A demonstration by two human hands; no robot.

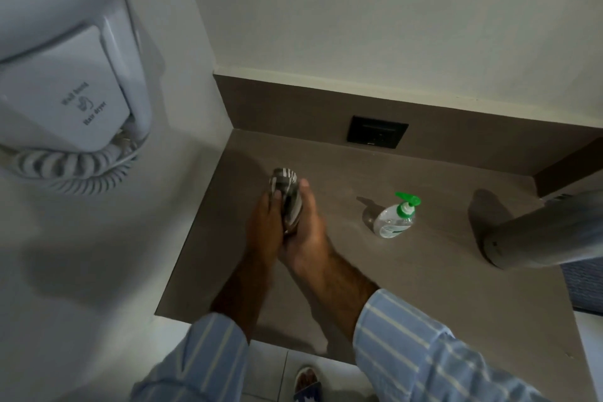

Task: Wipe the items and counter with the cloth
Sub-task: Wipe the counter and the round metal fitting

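Note:
Above the left part of the brown counter (375,281), both hands are pressed together around a grey-and-white striped cloth (284,184). My left hand (265,225) grips it from the left with the fingers over the top. From the right, my right hand (308,232) cups it with the thumb up. The cloth bunches out above the fingers. Something dark and possibly glassy shows between the palms, but I cannot tell what it is. A clear pump bottle with a green top (394,218) stands on the counter to the right, apart from both hands.
A tall grey cylinder (541,235) stands at the counter's right side. A black wall socket (377,136) sits in the back upstand. A white wall-mounted hair dryer with a coiled cord (68,98) hangs on the left wall. Tiled floor and a shoe (306,382) show below the front edge.

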